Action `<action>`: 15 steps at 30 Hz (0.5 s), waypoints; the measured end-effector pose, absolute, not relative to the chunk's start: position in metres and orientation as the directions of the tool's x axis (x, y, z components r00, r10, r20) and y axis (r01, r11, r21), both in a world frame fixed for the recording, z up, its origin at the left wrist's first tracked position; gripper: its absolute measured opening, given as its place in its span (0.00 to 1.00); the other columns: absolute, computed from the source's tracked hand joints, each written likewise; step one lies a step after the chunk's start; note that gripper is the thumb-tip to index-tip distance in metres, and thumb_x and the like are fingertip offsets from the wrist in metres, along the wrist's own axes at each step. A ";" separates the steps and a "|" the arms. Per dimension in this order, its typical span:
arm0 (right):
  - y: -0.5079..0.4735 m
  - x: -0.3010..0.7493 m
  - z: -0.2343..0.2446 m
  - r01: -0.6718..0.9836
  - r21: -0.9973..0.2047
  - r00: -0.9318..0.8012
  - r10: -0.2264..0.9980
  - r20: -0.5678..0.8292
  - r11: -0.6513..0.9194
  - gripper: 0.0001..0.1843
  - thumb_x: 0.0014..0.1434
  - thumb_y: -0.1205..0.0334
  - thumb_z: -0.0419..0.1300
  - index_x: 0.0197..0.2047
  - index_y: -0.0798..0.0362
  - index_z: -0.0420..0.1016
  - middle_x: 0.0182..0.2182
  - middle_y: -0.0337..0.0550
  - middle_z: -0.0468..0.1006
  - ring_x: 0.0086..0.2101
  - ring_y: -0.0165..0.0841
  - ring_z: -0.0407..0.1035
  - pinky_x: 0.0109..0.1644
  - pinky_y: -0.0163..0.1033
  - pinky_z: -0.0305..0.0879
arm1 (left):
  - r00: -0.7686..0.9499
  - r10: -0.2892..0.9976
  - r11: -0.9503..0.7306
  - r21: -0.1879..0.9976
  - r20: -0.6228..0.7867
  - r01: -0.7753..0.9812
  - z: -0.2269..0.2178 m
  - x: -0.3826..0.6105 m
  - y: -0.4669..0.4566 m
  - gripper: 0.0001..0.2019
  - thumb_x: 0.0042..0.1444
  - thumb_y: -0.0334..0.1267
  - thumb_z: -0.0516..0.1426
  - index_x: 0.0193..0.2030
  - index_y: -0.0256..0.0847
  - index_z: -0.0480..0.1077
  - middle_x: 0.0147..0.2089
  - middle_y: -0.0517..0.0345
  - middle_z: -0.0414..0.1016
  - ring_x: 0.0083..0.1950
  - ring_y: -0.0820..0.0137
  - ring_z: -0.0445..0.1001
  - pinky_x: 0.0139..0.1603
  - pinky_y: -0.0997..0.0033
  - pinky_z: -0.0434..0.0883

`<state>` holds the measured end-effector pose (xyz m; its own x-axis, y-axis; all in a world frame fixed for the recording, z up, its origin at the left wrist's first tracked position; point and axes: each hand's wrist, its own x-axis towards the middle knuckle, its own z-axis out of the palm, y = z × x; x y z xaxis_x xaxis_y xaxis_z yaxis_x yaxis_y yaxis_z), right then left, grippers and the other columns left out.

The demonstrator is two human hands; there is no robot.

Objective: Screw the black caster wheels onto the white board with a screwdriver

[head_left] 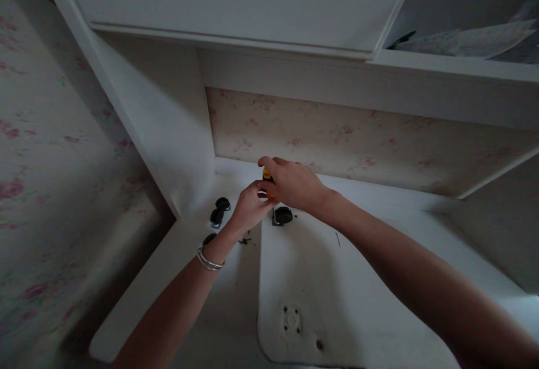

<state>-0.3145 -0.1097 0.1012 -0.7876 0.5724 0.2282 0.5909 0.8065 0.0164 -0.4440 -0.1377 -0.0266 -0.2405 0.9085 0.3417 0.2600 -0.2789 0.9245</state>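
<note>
My right hand (295, 183) is closed around the top of a yellow and black screwdriver (268, 173), held upright over a white panel (311, 279). Just below and to the left, my left hand (251, 207) wraps its fingers about the lower part of the same screwdriver. The thin shaft comes down beside a black caster (283, 215) on the panel; whether its tip sits in a screw cannot be made out. Left of my left hand lie loose black casters (217, 217), one partly hidden by my wrist. Several small dark screws (245, 240) are scattered nearby.
A white cabinet (231, 9) overhangs the work surface, with a side panel (155, 122) at the left. Plastic wrapping (475, 40) lies on the upper right shelf. The panel bears a square mark with screw holes (292, 319). A thin dark strip (337, 239) lies on it.
</note>
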 end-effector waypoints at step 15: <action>-0.106 -0.331 0.096 0.538 -0.057 -0.803 0.533 0.266 0.841 0.17 0.67 0.57 0.54 0.57 0.51 0.72 0.48 0.51 0.77 0.41 0.39 0.75 0.43 0.40 0.65 | -0.248 0.914 -0.329 0.944 0.320 0.008 -0.037 -0.449 -0.136 0.19 0.49 0.38 0.64 0.46 0.40 0.66 0.47 0.51 0.79 0.47 0.63 0.79 0.47 0.65 0.74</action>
